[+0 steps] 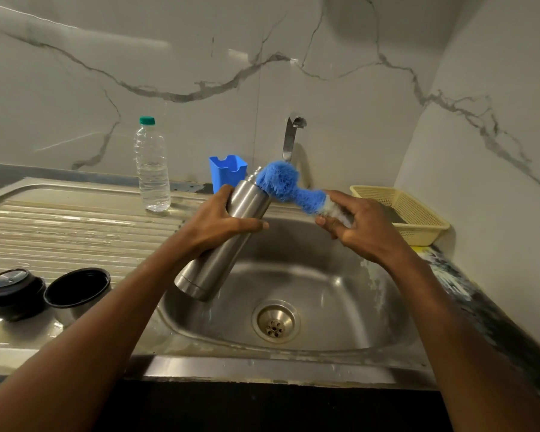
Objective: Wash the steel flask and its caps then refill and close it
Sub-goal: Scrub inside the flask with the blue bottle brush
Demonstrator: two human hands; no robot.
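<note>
Yellow basket (418, 213) right of sink, blue holder (228, 173) against marble wall (75, 73)

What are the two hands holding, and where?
Left hand grips the steel flask around its upper body. Right hand holds the blue brush by its handle end.

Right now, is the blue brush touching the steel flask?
Touching. The head view shows the brush's blue bristles pressed against the flask's upper shoulder, beside its neck, with no gap.
</note>
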